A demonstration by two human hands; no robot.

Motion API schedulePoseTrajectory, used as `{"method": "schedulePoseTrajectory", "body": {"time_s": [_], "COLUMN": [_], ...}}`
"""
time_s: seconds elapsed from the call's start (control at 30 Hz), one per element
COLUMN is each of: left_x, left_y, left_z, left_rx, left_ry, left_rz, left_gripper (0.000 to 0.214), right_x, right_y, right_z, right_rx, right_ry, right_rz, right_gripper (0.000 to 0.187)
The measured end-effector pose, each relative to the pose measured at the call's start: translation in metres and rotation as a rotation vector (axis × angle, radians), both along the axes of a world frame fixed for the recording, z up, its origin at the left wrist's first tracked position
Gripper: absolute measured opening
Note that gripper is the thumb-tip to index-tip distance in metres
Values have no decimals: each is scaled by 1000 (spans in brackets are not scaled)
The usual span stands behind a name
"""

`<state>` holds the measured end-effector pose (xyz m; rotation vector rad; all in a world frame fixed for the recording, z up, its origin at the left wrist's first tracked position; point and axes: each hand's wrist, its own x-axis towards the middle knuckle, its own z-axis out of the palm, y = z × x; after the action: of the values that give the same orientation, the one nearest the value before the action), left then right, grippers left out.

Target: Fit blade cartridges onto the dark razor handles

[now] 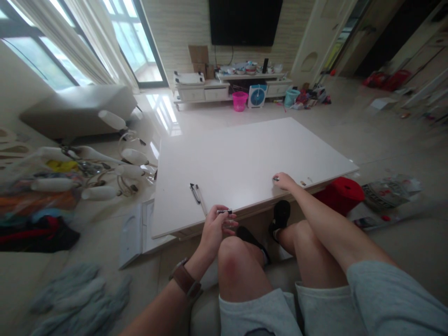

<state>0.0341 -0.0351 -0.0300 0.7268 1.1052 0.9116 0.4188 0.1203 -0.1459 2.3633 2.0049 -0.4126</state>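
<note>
Floor of glossy tile. White tabletop, set close to the knees, apparently for reach. Television across the room. Left hand by the near edge, half spread; right hand low at the tabletop. Two pen-like sticks, side by side, likely kept handy. Dark stub pinched in the left, perhaps for viewing; tiny piece pinched in the right.

No text can be read; the lettering on the plastic bag is too blurred.

Left hand in a pinch, lower fingers loosely spread, right arm extended forward, right hand curled
</note>
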Motion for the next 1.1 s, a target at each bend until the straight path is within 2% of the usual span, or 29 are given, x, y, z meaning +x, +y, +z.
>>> {"method": "schedulePoseTrajectory", "body": {"time_s": [0.33,0.5,0.77,0.97,1.1], "left_x": [1,0,0,0,0], "left_y": [0,0,0,0,1], "left_z": [1,0,-3,-5,-6], "left_rx": [-36,-35,-45,-63,-60], "left_ry": [-88,-127,-164,-193,-198], "left_rz": [19,26,35,48,41], "left_gripper": [35,33,35,32,32], "right_x": [-7,-8,-19,-36,-62], "right_y": [-4,-5,-3,-5,-6], "right_z": [3,2,8,20,37], "right_rx": [-108,-115,-94,-45,44], "right_ry": [27,22,16,68,183], "right_rz": [0,-18,-11,-1,50], "right_gripper": [38,38,25,21,21]}}
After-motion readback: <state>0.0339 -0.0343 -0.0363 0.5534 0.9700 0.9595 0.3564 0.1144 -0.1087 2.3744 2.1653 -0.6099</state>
